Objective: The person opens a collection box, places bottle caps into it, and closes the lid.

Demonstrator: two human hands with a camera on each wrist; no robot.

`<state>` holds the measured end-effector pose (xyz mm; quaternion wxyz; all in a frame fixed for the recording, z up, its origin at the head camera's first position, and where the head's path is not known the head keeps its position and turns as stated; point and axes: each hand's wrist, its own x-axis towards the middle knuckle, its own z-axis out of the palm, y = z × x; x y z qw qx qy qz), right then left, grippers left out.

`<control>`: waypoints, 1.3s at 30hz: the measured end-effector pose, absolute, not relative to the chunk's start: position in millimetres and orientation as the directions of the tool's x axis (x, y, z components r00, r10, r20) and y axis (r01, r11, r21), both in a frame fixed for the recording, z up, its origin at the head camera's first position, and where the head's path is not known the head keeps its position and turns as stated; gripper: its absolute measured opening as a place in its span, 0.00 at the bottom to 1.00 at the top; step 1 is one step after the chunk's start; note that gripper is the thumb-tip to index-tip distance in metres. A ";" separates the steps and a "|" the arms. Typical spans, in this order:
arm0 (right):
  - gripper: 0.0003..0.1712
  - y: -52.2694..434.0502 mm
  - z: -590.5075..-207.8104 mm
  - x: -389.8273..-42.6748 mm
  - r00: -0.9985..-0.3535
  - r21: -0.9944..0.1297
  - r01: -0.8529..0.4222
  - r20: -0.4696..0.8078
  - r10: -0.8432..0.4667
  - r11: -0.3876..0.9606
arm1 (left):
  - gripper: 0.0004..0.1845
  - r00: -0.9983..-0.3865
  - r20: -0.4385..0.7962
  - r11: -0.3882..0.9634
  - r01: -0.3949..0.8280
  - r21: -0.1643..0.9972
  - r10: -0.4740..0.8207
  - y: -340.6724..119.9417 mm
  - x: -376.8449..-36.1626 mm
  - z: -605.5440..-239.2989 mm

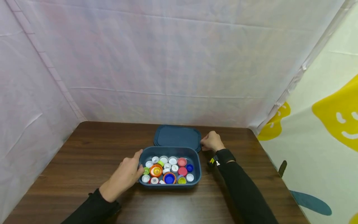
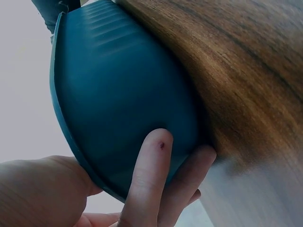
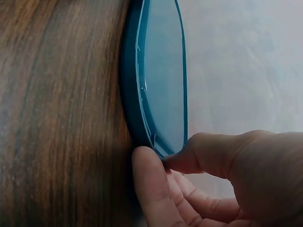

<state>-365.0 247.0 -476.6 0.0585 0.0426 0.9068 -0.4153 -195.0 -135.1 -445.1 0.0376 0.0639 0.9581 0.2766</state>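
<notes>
Two hands: both work at a blue container set on the desk.
Backdrop: pale fabric sheets [image 1: 173, 62] enclose the desk on the left and rear; a printed cloth with yellow smiling shapes [image 1: 335, 118] hangs on the right.
Desk [image 1: 84, 161]: dark brown wood grain; carries the box and the lid.
Lid [image 1: 177, 136]: dark blue, rounded rectangle, lies flat on the desk directly behind the box, its near edge touching or just beside the box's far rim.
Box [image 1: 170, 184]: dark blue, open-topped, rounded corners, near the centre of the desk, in front of the lid.
Left hand [image 1: 127, 175]: rests against the left end of the box; grip state is fingers laid along the outer wall and thumb at the rim, as the left wrist view shows with fingers [image 2: 150, 179] pressed on the blue wall.
Right hand [image 1: 212, 141]: at the right edge of the lid; grip state is thumb and fingertips [image 3: 150, 182] pinching the lid's edge, per the right wrist view.
Sleeves: black, on both forearms; a dark band with a small device [image 1: 216, 160] sits on the right wrist.
Bottle caps [image 1: 167, 169]: many, loose inside the box; white, red, blue, orange, yellow and green; the largest are an orange cap and a blue cap near the front.
</notes>
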 end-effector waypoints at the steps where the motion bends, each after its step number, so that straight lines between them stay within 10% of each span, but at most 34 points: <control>1: 0.08 246.2 -476.4 -365.2 -0.988 -0.747 0.137 -0.148 0.038 0.651 | 0.40 -0.989 -0.033 0.838 0.106 0.535 0.146 -135.4 -195.1 -445.3; 39: 0.25 255.7 -454.7 -339.9 -0.988 -0.983 0.042 -0.015 0.153 0.178 | 0.39 -0.988 -0.059 0.845 0.092 0.527 0.145 -135.0 -195.5 -441.2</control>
